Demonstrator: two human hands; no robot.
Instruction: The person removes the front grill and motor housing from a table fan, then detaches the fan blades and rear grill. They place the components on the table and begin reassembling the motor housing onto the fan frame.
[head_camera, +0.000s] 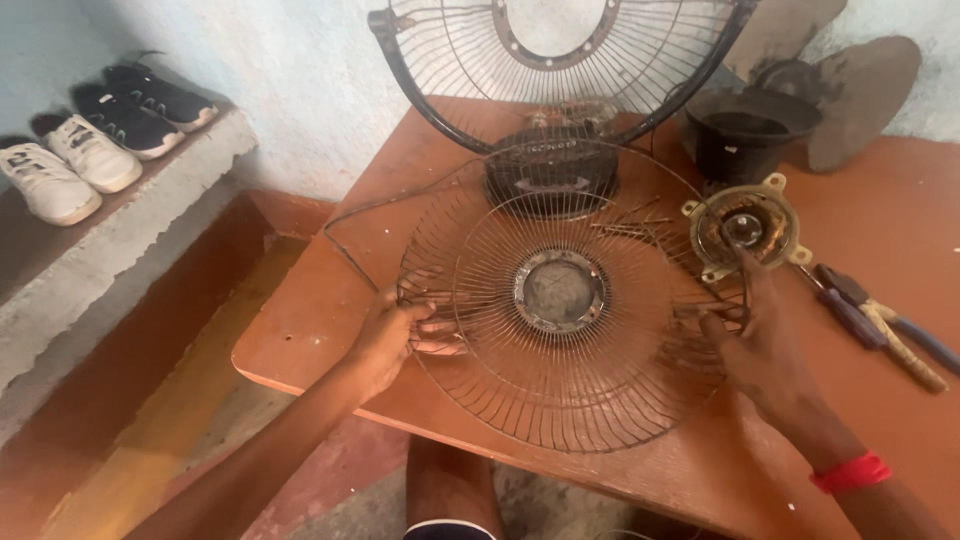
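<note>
Left hand (385, 335) at nine o'clock and right hand (755, 340) at three pinch the loose wire fan guard (560, 400); fan lies dismantled, nothing reassembled

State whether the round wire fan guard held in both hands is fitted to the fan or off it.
Off. The round wire fan guard lies flat on the orange table, gripped at opposite rims by left hand and right hand.

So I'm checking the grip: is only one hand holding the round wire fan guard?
No, the left hand and the right hand each grip opposite edges of the wire fan guard.
</note>
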